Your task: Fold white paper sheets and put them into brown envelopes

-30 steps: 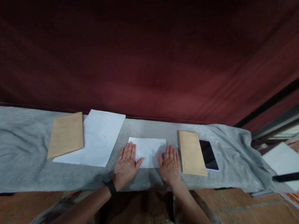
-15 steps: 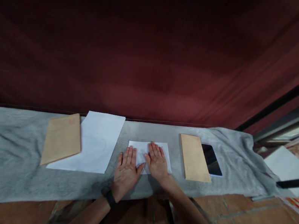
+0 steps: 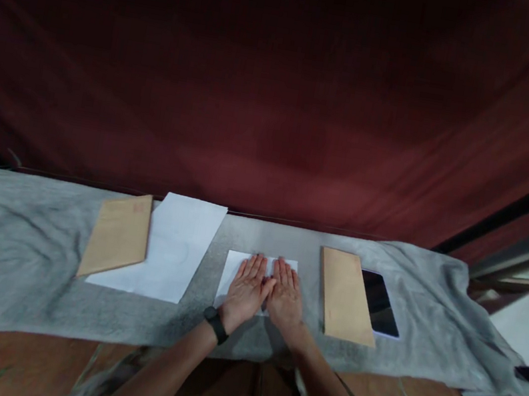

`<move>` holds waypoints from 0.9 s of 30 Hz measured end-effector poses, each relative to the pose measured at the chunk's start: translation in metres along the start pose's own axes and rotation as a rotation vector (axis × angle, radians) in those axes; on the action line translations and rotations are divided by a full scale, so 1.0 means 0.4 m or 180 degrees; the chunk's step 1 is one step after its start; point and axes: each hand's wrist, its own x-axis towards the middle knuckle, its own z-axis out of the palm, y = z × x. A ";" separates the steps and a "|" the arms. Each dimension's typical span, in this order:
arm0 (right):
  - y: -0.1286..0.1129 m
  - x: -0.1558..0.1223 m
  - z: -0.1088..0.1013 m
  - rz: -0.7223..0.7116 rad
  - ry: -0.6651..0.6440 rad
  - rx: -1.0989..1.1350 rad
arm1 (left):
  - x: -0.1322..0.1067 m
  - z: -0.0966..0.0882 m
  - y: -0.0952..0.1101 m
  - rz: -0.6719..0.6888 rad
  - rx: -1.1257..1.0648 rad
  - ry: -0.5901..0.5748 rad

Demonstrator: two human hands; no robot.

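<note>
A small white sheet of paper (image 3: 230, 273), perhaps folded, lies on the grey cloth (image 3: 25, 293) in front of me. My left hand (image 3: 247, 290) rests flat on it, fingers stretched out, with a dark watch on the wrist. Beside it, my right hand (image 3: 286, 296) also presses flat on the paper, fingers extended. The thumbs touch or nearly touch between the hands. Much of the sheet is hidden under both palms.
To the left, a brown envelope (image 3: 120, 235) overlaps larger white paper (image 3: 180, 245). On the right, another brown envelope (image 3: 348, 296) partly covers a dark-screened device (image 3: 381, 302). A dark red curtain (image 3: 276, 126) hangs behind; tiled floor (image 3: 38, 363) lies below.
My left hand has slid right onto the paper, and the two hands are now closer together. The whole view has shifted and turned slightly.
</note>
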 end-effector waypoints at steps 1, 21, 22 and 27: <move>0.002 -0.001 0.001 -0.0030 0.0025 -0.0001 | 0.005 0.004 0.000 -0.0016 0.0022 -0.0006; 0.105 -0.047 -0.034 0.0383 0.0321 -0.0230 | -0.051 -0.017 -0.064 -0.0706 0.0355 0.0282; 0.105 -0.046 -0.039 0.0413 0.0326 -0.0202 | -0.051 -0.016 -0.063 -0.0716 0.0367 0.0281; 0.075 -0.022 -0.066 0.0149 0.0043 0.0053 | -0.042 -0.025 -0.057 -0.0748 0.0361 0.0316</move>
